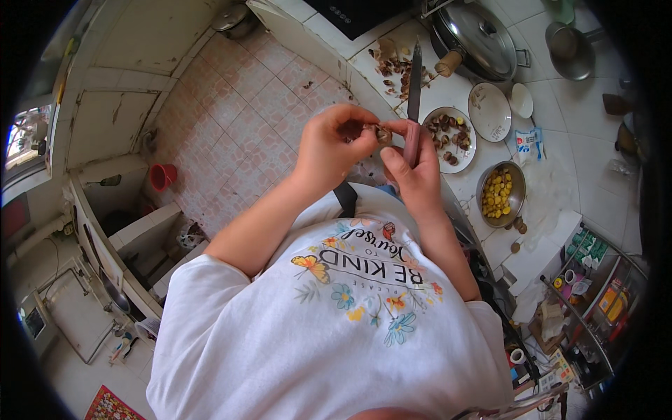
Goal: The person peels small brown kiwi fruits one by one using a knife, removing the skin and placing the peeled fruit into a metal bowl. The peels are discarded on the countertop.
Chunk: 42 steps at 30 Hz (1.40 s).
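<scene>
In front of my shirt, my left hand [341,142] pinches a brown piece, apparently a chestnut with loose shell [384,135], between thumb and fingers. My right hand [420,165] grips the pink handle of a knife [413,100], its blade pointing away from me; that hand's index fingertip touches or nearly touches the brown piece. Beyond it, a white plate [458,167] holds several brown unpeeled-looking nuts. Yellow peeled nuts fill part of a metal bowl [518,206] to the right. Scattered shell pieces [401,71] lie on the tiled counter near the blade.
A lidded steel pan [480,37] stands at the counter's back, beside a second plate [490,113] and a small white bowl [521,101]. A blue-and-white packet [528,144] lies nearby. A wire rack [588,320] is at right. A red bucket [163,177] stands left.
</scene>
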Motion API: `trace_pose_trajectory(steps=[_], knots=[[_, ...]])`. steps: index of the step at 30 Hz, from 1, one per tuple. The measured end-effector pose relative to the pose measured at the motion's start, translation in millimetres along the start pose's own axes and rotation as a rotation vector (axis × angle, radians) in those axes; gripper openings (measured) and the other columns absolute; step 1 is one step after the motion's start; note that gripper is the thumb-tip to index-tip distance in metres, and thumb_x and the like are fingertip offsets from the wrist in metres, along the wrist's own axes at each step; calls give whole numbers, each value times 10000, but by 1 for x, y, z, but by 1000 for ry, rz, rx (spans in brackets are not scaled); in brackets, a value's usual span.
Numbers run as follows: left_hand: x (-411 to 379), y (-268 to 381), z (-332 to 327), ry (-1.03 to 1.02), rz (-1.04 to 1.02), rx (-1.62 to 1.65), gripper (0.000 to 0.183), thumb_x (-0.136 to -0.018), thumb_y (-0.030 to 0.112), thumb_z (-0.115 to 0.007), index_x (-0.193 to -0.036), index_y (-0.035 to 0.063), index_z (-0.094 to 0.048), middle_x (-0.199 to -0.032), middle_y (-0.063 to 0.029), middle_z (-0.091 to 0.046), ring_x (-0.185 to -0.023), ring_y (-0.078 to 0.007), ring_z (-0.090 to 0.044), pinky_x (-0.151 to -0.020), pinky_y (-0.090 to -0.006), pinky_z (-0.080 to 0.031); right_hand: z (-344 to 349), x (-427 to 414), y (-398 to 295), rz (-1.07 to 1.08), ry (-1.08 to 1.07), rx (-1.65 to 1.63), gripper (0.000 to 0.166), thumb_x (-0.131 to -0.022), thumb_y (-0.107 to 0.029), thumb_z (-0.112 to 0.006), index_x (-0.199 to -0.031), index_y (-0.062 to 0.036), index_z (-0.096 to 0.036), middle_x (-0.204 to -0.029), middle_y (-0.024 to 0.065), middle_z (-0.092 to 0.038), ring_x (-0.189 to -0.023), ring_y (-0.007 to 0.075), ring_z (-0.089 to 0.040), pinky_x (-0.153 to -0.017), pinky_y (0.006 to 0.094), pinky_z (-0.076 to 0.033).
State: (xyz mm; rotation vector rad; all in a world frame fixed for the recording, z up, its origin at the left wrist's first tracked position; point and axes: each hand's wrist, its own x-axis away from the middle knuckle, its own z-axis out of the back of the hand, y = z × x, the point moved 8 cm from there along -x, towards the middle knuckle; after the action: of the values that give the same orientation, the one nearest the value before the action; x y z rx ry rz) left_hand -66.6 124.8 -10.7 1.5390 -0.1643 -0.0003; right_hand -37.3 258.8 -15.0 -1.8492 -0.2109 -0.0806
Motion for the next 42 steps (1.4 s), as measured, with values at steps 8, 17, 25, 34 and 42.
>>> trace_pose_trajectory(steps=[8,17,25,34,42], knots=[[19,45,-6,110,-599,-387,186,-726,-54,-653,-890,16,-603,-857,-94,-608,-736,-183,-621,-637,-262,-514,3,-3,19,-194,-5,-184,356,-841,-187,-690,-1113,-26,-526,-890,-8,-559,-708,30,-498,-606,174,-424],[18,22,-7,39,-407,-354,176,-786,-51,-601,-949,6,-567,-864,-97,-613,-758,-165,-632,-684,-259,-515,4,-4,4,1,108,53,293,-798,-37,-617,-1082,9,-561,-909,24,-606,-764,58,-566,-691,203,-480],[7,-21,-14,-70,63,124,92,-869,30,-534,-952,2,-505,-827,-61,-586,-673,-113,-567,-596,-245,-482,9,-4,25,-106,141,5,243,-823,-47,-532,-1045,33,-591,-847,15,-613,-725,52,-554,-635,198,-462],[-6,-41,-19,-234,273,459,93,-898,69,-488,-979,23,-480,-832,-63,-572,-620,-109,-518,-557,-231,-436,10,-5,40,-181,188,-201,239,-858,-60,-496,-1079,4,-558,-721,0,-557,-467,13,-367,-419,178,-276],[-12,-26,-17,-392,-2,120,238,-885,43,-554,-1116,9,-509,-925,-57,-576,-803,-113,-585,-686,-256,-501,21,-8,44,-134,305,-147,109,-845,-68,-579,-914,-53,-496,-692,-1,-553,-467,34,-406,-412,184,-318]])
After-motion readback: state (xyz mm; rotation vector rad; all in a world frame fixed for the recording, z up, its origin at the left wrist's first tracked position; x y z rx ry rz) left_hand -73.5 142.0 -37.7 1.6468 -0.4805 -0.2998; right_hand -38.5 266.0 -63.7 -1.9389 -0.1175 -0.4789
